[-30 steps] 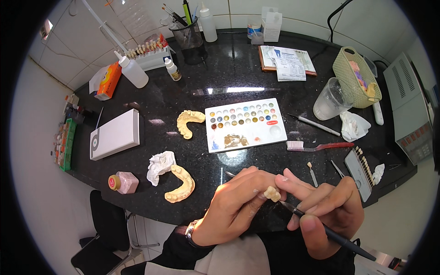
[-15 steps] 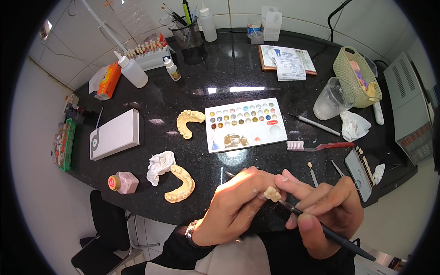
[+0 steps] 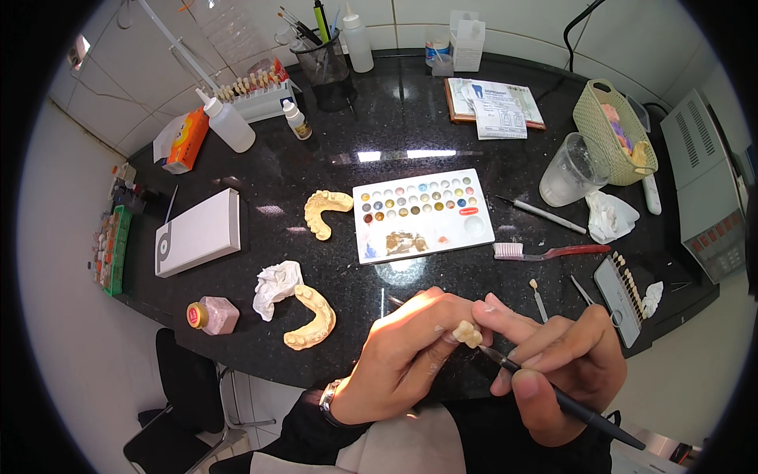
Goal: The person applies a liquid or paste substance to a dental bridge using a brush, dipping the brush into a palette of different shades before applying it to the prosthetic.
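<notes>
My left hand (image 3: 403, 340) pinches a small cream dental crown piece (image 3: 467, 334) between its fingertips. A thin dark tip pokes out behind that hand; what it belongs to is hidden. In my right hand (image 3: 564, 363) is a fine dark-handled brush (image 3: 580, 409), slanting down to the right, its tip at the lower right side of the crown piece. Right-hand fingers rest close to the left fingertips. Beyond the hands lies a white paint palette (image 3: 426, 229) with rows of coloured wells and brown smears. Two cream dental casts, one horseshoe-shaped (image 3: 310, 320) and one farther back (image 3: 324, 209), sit left of it.
Crumpled tissue (image 3: 276, 288) and a pink powder jar (image 3: 213, 315) stand left, near a white box (image 3: 197, 233). To the right are a red toothbrush (image 3: 560, 252), a metal-handled instrument (image 3: 545, 215), a plastic cup (image 3: 572, 170), a tooth shade guide (image 3: 618, 300) and a woven basket (image 3: 616, 134).
The crown piece has shifted very slightly to the left in my fingers' grip. Otherwise hands, brush and table things hold their places.
</notes>
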A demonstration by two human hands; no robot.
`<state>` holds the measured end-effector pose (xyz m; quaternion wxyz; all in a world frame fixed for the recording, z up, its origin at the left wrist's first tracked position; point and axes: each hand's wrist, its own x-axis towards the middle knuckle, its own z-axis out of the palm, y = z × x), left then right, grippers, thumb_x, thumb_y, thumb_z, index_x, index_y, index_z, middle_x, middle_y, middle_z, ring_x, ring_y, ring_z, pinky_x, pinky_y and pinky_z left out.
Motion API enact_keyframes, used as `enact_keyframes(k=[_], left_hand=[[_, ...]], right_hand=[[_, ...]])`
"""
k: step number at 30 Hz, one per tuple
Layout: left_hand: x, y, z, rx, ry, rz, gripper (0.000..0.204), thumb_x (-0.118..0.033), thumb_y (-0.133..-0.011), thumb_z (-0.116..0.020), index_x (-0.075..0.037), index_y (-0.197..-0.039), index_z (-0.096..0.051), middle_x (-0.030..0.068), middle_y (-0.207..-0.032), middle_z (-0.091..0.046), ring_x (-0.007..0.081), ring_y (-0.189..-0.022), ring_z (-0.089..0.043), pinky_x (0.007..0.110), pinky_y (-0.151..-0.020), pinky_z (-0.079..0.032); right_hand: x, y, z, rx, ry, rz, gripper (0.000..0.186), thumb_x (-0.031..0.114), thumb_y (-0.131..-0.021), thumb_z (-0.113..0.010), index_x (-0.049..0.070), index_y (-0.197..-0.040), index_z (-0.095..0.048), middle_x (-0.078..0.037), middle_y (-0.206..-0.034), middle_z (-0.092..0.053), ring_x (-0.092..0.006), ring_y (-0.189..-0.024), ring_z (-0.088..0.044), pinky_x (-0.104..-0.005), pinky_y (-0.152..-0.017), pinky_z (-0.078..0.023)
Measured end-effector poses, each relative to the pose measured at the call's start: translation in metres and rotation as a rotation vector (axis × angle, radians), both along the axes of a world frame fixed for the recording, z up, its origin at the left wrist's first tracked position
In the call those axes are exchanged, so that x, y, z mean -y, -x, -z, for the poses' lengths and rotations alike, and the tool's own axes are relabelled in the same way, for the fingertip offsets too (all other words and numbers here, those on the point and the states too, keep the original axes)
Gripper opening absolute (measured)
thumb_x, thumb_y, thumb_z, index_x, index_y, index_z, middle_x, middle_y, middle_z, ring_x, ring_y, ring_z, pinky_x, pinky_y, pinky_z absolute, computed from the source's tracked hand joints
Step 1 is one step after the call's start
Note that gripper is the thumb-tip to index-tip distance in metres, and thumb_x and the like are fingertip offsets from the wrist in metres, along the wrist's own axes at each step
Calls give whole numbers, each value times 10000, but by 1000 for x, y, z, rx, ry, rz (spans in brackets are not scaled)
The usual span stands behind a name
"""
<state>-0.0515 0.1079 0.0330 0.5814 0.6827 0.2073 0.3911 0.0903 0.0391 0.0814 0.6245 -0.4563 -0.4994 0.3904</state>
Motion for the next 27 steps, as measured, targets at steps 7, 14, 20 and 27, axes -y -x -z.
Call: enact_keyframes(k=[7, 14, 20, 27], left_hand=[[0, 0, -2, -13, -27, -10, 123, 0, -854, -473, -13, -959, -537, 92, -851, -587, 217, -765, -543, 312, -724, -412], [0, 1, -3, -9, -29, -12, 125, 1, -846, -481, -15, -957, -536, 86, -845, -589, 228, -762, -543, 314, -726, -407], [-1, 0, -2, -5, -30, -6, 121, -1, -843, -486, -14, -952, -539, 83, -848, -592, 233, -760, -543, 314, -713, -411], [0, -1, -2, -5, -22, -13, 99, -5, -844, -487, -13, -926, -541, 86, -845, -591, 233, -762, -546, 314, -712, -415]], right_hand=[[-2, 0, 3, 56, -35, 17, 244, 104, -807, -609, 2, -846, -390, -141, -659, -581, -323, -848, -631, -533, -922, -379], [-2, 5, 0, -13, -11, 60, 248, 116, -806, -612, 5, -833, -392, -142, -656, -580, -321, -836, -634, -523, -912, -395], [-2, 3, 2, 35, -21, 48, 257, 122, -805, -617, 5, -833, -391, -141, -646, -569, -309, -812, -639, -519, -907, -403], [-3, 1, 3, 30, -44, 22, 236, 107, -808, -606, 2, -830, -396, -137, -640, -573, -303, -797, -643, -521, -906, -401]])
